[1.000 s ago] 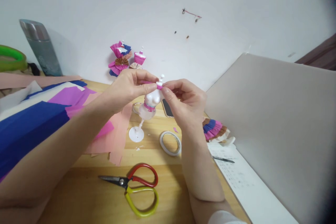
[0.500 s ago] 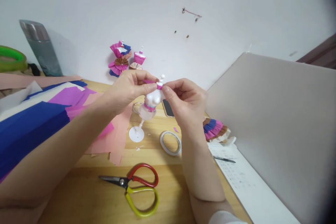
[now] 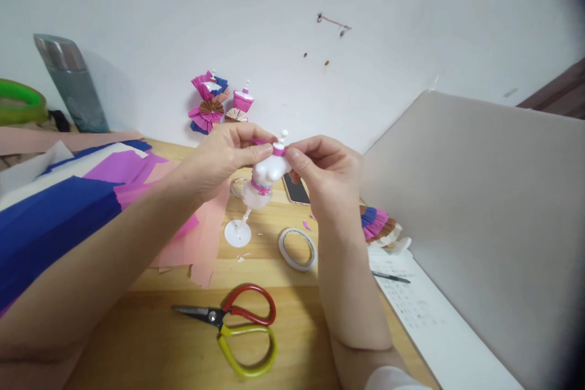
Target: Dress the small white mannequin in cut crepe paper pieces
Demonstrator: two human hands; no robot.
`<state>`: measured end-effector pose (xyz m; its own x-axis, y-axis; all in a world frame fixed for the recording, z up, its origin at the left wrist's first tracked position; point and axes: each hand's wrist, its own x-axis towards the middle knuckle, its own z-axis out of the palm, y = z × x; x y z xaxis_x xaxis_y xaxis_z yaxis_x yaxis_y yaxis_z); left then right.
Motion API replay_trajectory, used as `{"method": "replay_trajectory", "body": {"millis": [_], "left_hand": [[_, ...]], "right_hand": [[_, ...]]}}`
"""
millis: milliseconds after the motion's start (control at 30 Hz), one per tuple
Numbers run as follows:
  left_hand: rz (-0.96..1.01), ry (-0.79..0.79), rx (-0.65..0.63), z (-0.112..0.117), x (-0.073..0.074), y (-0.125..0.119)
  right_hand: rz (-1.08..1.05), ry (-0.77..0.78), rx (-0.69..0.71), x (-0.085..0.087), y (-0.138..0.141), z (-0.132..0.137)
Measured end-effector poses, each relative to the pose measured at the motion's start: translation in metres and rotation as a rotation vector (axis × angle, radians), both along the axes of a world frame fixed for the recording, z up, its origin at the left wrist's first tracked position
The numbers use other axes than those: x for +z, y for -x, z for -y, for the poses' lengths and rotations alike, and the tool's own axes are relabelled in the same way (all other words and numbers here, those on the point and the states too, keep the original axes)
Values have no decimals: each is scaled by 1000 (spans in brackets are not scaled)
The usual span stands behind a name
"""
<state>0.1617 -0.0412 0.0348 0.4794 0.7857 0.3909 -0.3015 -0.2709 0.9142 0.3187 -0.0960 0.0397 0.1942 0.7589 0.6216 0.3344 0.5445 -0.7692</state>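
- Grip of the left hand point(image 3: 223, 155): thumb and forefinger are pinched shut on the free end of a pink paper strip point(image 3: 277, 150), just left of the neck of a small white dress-form mannequin point(image 3: 265, 175).
- Grip of the right hand point(image 3: 326, 173): fingertips are closed on the same strip from the right side, where it wraps the neck, and the thumb lies against the bust.
- The mannequin is held between both hands, tilted, above the middle of the wooden bench point(image 3: 150, 341). A pink band rings its waist, and its round white base point(image 3: 237, 233) hangs low, close to the bench top.
- A roll of white tape point(image 3: 297, 248) lies flat just right of the base.
- Scissors point(image 3: 237, 320) with one red and one yellow-green handle lie near, blades pointing left.
- Sheets of crepe paper point(image 3: 55, 213) in blue, purple, pink and peach cover the left side.
- A phone point(image 3: 297, 191) lies just beyond the right hand.
- A pleated paper skirt point(image 3: 379, 225) sits at the right, beside a grey board point(image 3: 479, 207).
- Two finished paper dresses point(image 3: 214, 103) stand far, against the wall.
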Motion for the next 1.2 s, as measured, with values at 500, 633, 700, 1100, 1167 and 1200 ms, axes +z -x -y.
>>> {"method": "replay_trajectory", "body": {"millis": [500,633,700,1100,1167,1200], "left_hand": [[-7,111,-90,-1,2,4],[-25,107,-96,-3,1,5],[-39,84,-103,-3,0,6],[-80,35,-248,-2,0,9],[-104,33,-284,-1,1,10],[-116,31,-301,0,2,10]], "right_hand": [[-75,76,233,-2,-15,-12],[-74,42,246,-4,-15,-15],[-71,30,244,-4,-14,-16],[-39,158,380,-1,-16,-16],[-30,247,442,-1,-16,-14],[-21,288,482,-1,-16,-14]]}}
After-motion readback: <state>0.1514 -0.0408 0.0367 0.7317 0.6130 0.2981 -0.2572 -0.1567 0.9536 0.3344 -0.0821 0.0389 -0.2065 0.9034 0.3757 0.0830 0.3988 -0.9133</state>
